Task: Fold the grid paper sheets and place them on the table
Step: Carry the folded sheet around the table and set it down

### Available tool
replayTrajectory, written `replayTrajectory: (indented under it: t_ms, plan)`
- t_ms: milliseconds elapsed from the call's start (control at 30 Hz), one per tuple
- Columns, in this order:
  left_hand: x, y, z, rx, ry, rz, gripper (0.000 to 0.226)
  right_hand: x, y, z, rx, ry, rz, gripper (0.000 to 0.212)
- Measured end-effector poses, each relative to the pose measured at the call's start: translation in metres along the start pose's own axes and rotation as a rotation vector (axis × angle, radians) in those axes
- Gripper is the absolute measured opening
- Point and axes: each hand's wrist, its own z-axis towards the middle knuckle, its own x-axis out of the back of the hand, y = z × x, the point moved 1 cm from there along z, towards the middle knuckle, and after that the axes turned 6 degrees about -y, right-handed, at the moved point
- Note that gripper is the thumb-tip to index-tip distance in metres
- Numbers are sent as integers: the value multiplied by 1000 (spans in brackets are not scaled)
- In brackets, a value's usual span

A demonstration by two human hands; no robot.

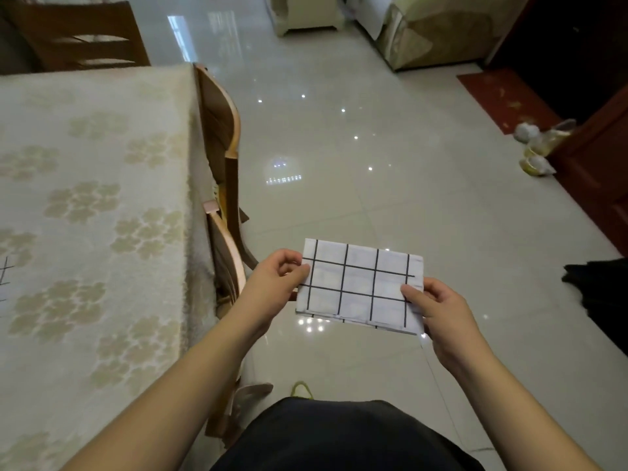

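Note:
A white paper sheet with a black hand-drawn grid [358, 283] hangs in the air over the floor, folded so that a second layer shows along its lower edge. My left hand [275, 283] pinches its left edge and my right hand [438, 311] pinches its right edge. The table [95, 198], covered with a cream flower-patterned cloth, stands to my left. At its far left edge a corner of another grid sheet [4, 277] lies on the cloth, mostly cut off by the frame.
Wooden chairs [221, 154] are tucked along the table's right side, and another chair [85, 35] stands at its far end. Glossy tiled floor spreads ahead. A sofa [438, 32], a red mat [503, 96], slippers [540, 144] and dark cloth [598, 294] lie to the right.

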Motion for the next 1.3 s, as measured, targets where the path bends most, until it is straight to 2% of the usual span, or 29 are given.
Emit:
replayTrajectory:
  t_ms: [300,467,800,1033,1300]
  plan:
    - [-1,34,78,-26,56,13,14,-6,-39,97,14,-45,28,13]
    - [-15,61,136,-12,118,31,18,6,-70,166,-10,-156,21,16]
    - [-24,112,217,48,261,-80,24,14,-153,272,29,-354,-50,20]
    - [4,124,259,52,350,-111,25,-17,-178,329,13,-396,-63,20]
    - [65,142,333,-6,424,-205,23,-87,-216,412,12,-423,-153,19]
